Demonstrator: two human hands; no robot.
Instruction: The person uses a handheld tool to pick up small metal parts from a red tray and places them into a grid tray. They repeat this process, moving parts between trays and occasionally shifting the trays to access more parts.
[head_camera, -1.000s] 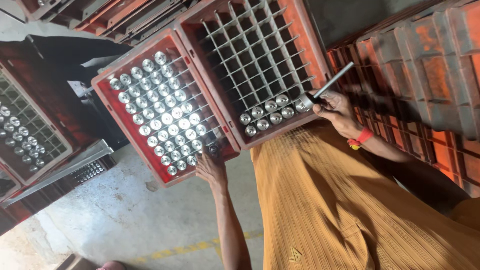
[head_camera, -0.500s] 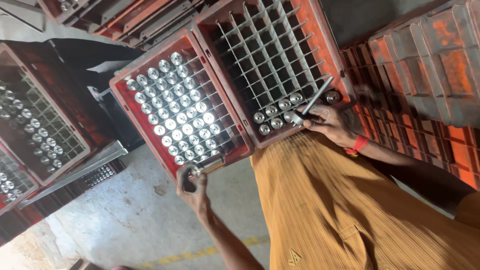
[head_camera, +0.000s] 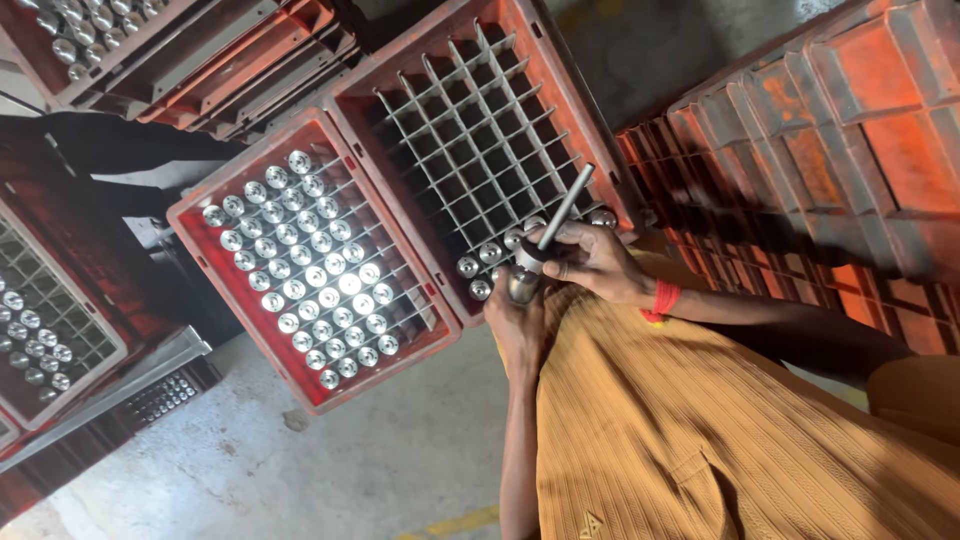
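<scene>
My left hand (head_camera: 517, 325) clamped round shiny metal cylinder (head_camera: 523, 284) at near edge of red gridded plastic crate (head_camera: 480, 130). My right hand (head_camera: 592, 262) grips thin grey metal rod (head_camera: 562, 212), tip on cylinder.

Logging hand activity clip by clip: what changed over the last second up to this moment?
The left hand left the full crate, carrying a silver metal part to the right hand, which stayed at the near edge of the mostly empty crate holding the metal rod. The rod now meets the part held between both hands. Both crates kept their places.
</scene>
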